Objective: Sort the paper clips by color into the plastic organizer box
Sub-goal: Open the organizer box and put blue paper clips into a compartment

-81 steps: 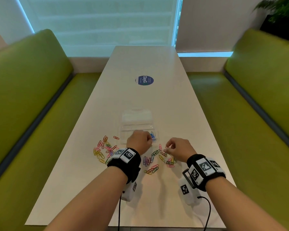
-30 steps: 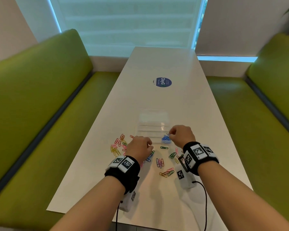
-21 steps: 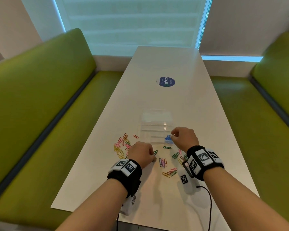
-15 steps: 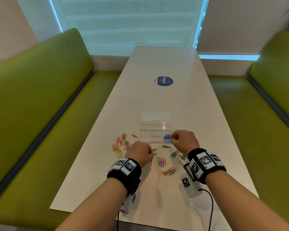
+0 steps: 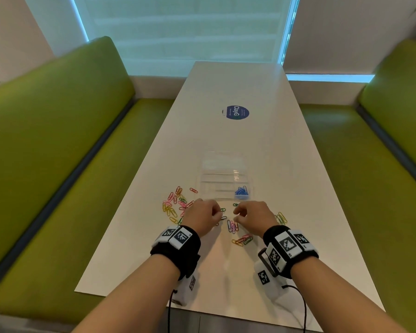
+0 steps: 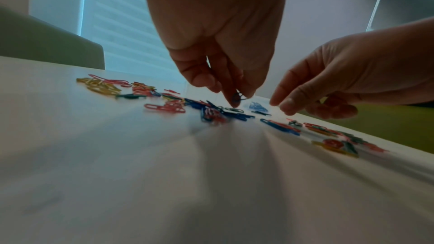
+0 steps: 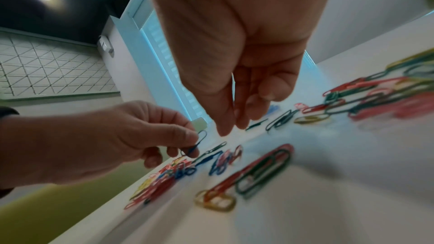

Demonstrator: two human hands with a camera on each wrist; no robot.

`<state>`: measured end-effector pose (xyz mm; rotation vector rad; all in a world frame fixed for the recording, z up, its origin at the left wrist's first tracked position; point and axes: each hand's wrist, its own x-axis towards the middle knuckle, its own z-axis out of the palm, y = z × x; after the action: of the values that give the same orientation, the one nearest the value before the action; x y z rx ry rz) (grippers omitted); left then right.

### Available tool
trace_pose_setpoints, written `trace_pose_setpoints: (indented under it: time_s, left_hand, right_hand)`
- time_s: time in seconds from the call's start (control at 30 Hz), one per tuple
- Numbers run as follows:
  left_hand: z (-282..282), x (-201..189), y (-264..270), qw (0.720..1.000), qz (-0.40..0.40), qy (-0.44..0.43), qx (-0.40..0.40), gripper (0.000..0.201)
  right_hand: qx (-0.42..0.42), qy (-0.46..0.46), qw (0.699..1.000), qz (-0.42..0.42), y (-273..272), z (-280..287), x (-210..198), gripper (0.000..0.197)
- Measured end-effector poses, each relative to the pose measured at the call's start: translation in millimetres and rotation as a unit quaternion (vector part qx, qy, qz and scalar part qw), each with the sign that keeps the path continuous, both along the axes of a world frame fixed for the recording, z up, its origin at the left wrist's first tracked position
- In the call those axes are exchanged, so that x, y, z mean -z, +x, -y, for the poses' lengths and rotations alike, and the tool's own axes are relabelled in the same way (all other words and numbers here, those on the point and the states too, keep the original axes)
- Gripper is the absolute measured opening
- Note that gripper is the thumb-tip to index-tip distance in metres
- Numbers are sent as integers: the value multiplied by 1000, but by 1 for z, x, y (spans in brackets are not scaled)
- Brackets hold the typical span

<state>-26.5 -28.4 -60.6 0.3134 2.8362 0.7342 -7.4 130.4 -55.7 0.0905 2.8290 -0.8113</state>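
Nearest, the left hand (image 7: 98, 142) pinches a small blue wire paper clip (image 7: 196, 145) just above the white surface (image 5: 226, 272); the right hand (image 5: 255, 218) hovers beside it, fingers (image 7: 225, 123) loosely apart, empty. Loose coloured clips (image 5: 175, 205) lie around. Blue sorting seems underway — next, carry it to the clear plastic organizer box (image 5: 223, 179), its near-right compartment holding blue clips (image 5: 241, 192). Farther off, a round blue sticker (image 5: 237, 112) reads "ClayG".

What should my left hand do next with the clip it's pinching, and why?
Probably carry it forward and to the right, then drop it into the organizer box compartment that holds the blue clips. The left hand pinches a blue paper clip just above the table, and that pile is the only colour in the box so far. The right hand hovers with nothing in its fingers.
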Motion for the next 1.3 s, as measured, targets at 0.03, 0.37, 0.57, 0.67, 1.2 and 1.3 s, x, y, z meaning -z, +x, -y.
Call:
trace_pose_setpoints:
  time_s: [0.03,0.37,0.57,0.67,1.2,1.3]
  left_hand:
    - [0,-1,0,1000,8,13,1,17]
    - [-4,-15,4,995,32,90,7,18]
    - [-4,-11,4,999,34,26,8,16]
    - [-5,-10,5,999,31,22,7,18]
    - [-9,-12,-1,991,13,-133,19,26]
    - [-10,-10,-2,991,17,-135,14,27]
  right_hand:
    - [-2,-6,1000,-3,0,2,-1,25]
    - [-25,-33,999,-12,-2,6,-8,15]
    - [11,-12,1000,-7,-6,-9,-10,13]
    - [-1,16,1000,8,-7,-10,-7,14]
    - [-63,93,993,33,-16,15,-3,18]
    - [-72,77,993,44,-17,11,-1,17]
